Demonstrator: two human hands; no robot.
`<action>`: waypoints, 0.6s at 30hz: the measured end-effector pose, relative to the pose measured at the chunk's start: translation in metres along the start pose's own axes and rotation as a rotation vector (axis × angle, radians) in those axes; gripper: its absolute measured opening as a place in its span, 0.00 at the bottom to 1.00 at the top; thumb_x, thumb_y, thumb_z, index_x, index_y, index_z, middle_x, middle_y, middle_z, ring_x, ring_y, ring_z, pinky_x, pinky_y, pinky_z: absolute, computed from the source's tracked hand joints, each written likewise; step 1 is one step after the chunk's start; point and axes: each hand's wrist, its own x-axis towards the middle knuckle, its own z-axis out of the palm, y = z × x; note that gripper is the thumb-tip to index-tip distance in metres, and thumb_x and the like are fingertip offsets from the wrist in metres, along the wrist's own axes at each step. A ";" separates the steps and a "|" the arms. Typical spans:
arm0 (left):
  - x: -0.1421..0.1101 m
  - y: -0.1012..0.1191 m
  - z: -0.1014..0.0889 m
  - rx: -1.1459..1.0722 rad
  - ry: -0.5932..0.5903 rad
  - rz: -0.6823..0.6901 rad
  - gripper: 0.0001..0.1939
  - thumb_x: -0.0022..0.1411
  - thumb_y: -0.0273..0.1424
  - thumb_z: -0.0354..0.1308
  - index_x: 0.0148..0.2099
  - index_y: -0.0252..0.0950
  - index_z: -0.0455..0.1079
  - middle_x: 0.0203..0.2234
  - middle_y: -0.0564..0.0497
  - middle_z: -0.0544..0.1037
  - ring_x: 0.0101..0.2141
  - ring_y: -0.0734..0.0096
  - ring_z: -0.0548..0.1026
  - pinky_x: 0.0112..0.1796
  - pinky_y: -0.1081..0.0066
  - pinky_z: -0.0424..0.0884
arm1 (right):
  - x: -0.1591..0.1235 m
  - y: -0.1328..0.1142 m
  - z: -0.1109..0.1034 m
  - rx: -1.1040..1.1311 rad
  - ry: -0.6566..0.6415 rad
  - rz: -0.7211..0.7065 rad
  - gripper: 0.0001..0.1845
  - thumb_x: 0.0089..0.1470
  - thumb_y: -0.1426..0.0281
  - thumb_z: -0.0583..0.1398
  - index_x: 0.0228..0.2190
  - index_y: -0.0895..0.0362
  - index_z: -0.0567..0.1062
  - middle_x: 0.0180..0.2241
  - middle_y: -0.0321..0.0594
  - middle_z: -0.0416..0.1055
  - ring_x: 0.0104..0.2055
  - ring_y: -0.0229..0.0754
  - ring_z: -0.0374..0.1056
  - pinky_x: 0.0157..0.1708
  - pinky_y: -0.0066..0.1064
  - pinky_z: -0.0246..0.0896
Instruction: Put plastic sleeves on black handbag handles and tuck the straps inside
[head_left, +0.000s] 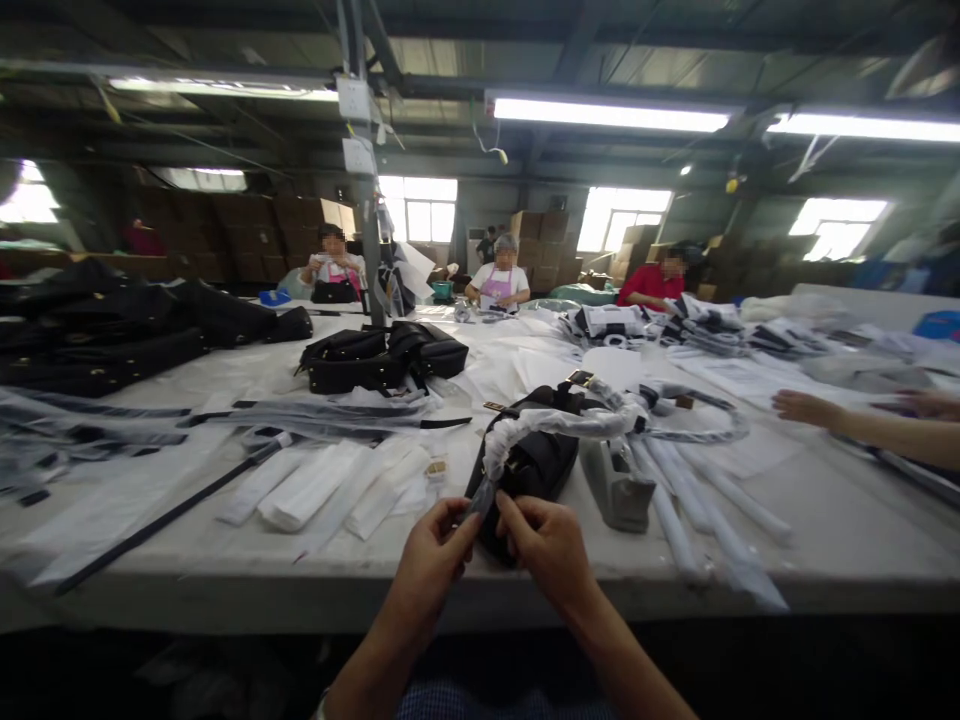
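Far L of frame, mid-height: heap of blk bags [112,325] on the white table [832,530]. Below it, lower L, a long blk strap [180,510] lies diag. toward the near edge. R of that, plastic-wrapped straps [322,415] run crosswise, w/ flat white packets [307,490] in front. Just L of ctr, farther back, a few more blk bags [382,360], grouped.

Btm ctr: L hand [439,550] gripping the low end of the wrapped handle [559,425] btwn thumb & fingers. The blk bag w/ gold hardware [536,455] is at ctr, slightly low, right at the hands; handle arches across its top. R hand [547,550], btm ctr-right, thumb & index brought together beside that same end; can't tell exactly what they pinch.

Just R of bag: grey block [619,490], then white wrapped rods [697,510] slanting toward the near edge. Behind, R of ctr: pile of wrapped pcs [705,325]. Far R, mid-height: co-worker's hand [806,408], over the table, fingers extended.
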 end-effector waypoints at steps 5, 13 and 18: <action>0.001 0.001 -0.001 -0.074 0.041 -0.063 0.23 0.49 0.43 0.69 0.42 0.35 0.69 0.18 0.63 0.60 0.17 0.85 0.53 0.18 0.82 0.45 | 0.021 0.039 -0.101 -0.323 0.519 0.005 0.19 0.56 0.55 0.57 0.37 0.55 0.80 0.36 0.44 0.79 0.41 0.50 0.72 0.42 0.34 0.62; 0.001 -0.001 0.009 -0.108 0.042 -0.047 0.22 0.47 0.44 0.69 0.40 0.35 0.71 0.18 0.62 0.61 0.17 0.84 0.55 0.18 0.82 0.48 | 0.065 0.107 -0.170 -0.138 0.370 0.304 0.15 0.45 0.58 0.64 0.19 0.56 0.80 0.40 0.53 0.79 0.54 0.62 0.68 0.55 0.47 0.56; 0.003 -0.004 0.005 -0.099 0.058 -0.063 0.24 0.45 0.45 0.71 0.39 0.34 0.71 0.18 0.62 0.60 0.17 0.83 0.55 0.18 0.82 0.49 | 0.063 0.101 -0.163 0.096 0.370 0.329 0.20 0.43 0.53 0.64 0.26 0.58 0.82 0.44 0.53 0.78 0.54 0.57 0.68 0.47 0.42 0.65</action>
